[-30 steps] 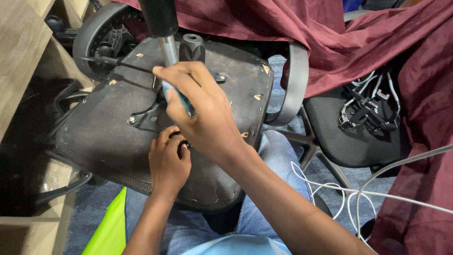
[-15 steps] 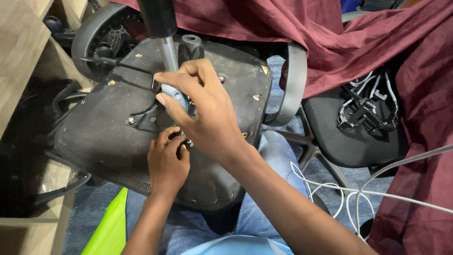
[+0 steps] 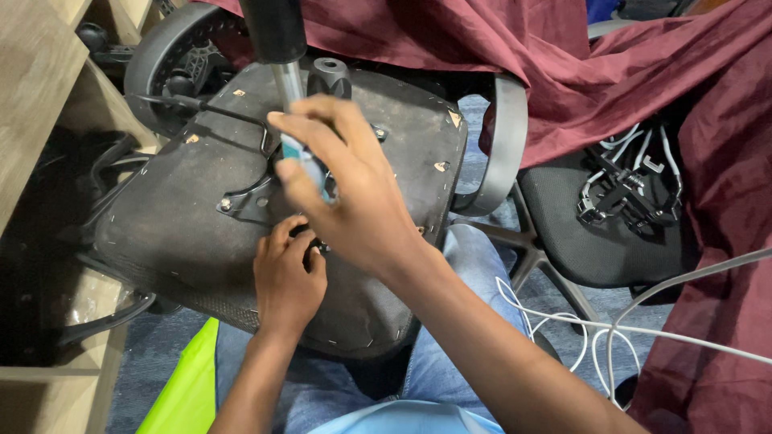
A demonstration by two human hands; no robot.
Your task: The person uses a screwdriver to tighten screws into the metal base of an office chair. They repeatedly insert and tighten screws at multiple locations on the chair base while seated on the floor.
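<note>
An office chair lies upside down across my lap, its dusty black seat underside (image 3: pixel 177 217) facing up. The gas cylinder (image 3: pixel 277 40) sticks up from the metal mechanism plate (image 3: pixel 241 201). My right hand (image 3: pixel 346 193) is closed around a blue-and-white tool handle (image 3: pixel 310 165), held upright over the plate. My left hand (image 3: pixel 285 277) rests lower on the seat underside, fingertips pinched at a small fitting by the plate's near edge. What those fingers hold is hidden.
A wooden shelf unit (image 3: pixel 32 88) stands at the left. Maroon cloth (image 3: pixel 498 56) drapes the back and right. Another black chair seat (image 3: pixel 595 233) with a bundle of cables sits at the right. White cables (image 3: pixel 611 337) trail on the floor. A lime-green sheet (image 3: pixel 181 390) lies by my knee.
My right hand has shifted slightly up and turned with the tool handle. My left hand stays in the same spot on the seat underside.
</note>
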